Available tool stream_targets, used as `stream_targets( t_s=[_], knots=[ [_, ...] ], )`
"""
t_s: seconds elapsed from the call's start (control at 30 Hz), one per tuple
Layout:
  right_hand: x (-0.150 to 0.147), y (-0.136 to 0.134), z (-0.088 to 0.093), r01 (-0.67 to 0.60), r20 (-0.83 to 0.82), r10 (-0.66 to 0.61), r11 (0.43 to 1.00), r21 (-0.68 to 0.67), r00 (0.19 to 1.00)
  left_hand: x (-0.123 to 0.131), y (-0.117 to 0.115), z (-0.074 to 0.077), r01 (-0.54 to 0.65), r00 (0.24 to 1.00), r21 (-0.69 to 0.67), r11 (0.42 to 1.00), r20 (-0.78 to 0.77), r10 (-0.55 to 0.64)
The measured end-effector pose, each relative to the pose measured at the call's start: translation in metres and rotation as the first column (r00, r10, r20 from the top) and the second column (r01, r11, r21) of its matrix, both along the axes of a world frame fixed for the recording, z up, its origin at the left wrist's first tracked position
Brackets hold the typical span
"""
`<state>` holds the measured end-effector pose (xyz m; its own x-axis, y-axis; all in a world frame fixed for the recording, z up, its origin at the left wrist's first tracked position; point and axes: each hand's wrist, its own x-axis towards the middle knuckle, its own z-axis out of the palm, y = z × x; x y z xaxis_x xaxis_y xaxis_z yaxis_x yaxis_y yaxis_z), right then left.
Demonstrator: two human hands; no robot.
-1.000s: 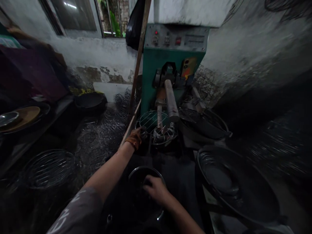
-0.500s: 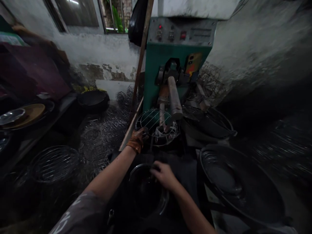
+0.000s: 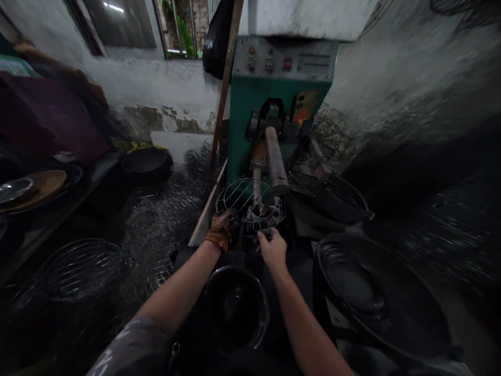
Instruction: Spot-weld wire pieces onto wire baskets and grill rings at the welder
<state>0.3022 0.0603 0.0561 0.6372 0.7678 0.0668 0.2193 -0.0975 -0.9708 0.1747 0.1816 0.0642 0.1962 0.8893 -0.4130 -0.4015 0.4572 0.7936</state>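
A round wire rack (image 3: 238,194) with parallel bars is held tilted beneath the machine's upper cylindrical bar (image 3: 276,159). My left hand (image 3: 224,227), in a brown-orange glove, grips its near left edge. My bare right hand (image 3: 271,246) is closed in a pinch by the near edge of the rack; whatever lies between its fingertips is too dark to make out. The lower arm (image 3: 258,189) of the machine meets the rack's right part. Below both hands, close to my body, sits a dark bowl (image 3: 237,308) with a shiny rim.
The green machine (image 3: 282,86) has a control panel with a lit red lamp. Wide dark pans (image 3: 387,292) stand on the right. Finished-looking wire racks (image 3: 84,269) and tangled wire pieces (image 3: 172,203) lie on the left. A wooden post (image 3: 225,94) leans beside the machine.
My right hand has moved up and forward from the dark bowl to the rack's near edge. My left hand keeps its hold on the rack. The view has shifted slightly.
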Motion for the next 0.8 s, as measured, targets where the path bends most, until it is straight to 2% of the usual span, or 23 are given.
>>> stream_targets(
  t_s=[0.13, 0.27, 0.4, 0.5, 0.57, 0.67, 0.8],
  knots=[
    [0.002, 0.002, 0.007, 0.02, -0.079, -0.015, 0.998, 0.064, 0.997, -0.003, -0.003, 0.001, 0.027, 0.999, 0.011, 1.0, 0.023, -0.027],
    [0.001, 0.003, 0.012, 0.045, -0.159, -0.022, 0.989, 0.142, 0.987, -0.01, -0.008, 0.008, 0.047, 0.997, 0.035, 0.998, 0.053, -0.049],
    [0.0, 0.001, 0.009, 0.014, -0.09, -0.01, 0.999, 0.045, 0.996, -0.011, -0.005, 0.013, 0.091, 0.995, 0.022, 0.996, 0.048, -0.092],
    [0.0, 0.001, 0.006, 0.023, -0.036, -0.024, 1.0, -0.007, 0.999, -0.009, -0.003, 0.012, 0.073, 0.997, -0.034, 0.997, 0.034, -0.072],
    [0.002, 0.002, 0.006, 0.012, -0.029, -0.013, 1.0, -0.029, 0.999, -0.009, -0.003, 0.011, 0.093, 0.995, -0.002, 0.996, 0.028, -0.093],
    [0.005, 0.006, 0.008, 0.004, -0.127, -0.008, 1.0, -0.029, 0.992, -0.011, -0.007, 0.008, 0.123, 0.991, 0.059, 0.991, 0.053, -0.126],
    [0.007, 0.012, 0.01, 0.03, -0.302, -0.021, 0.999, 0.027, 0.953, -0.006, -0.009, 0.001, 0.042, 0.996, 0.022, 0.999, 0.078, -0.044]
  ],
)
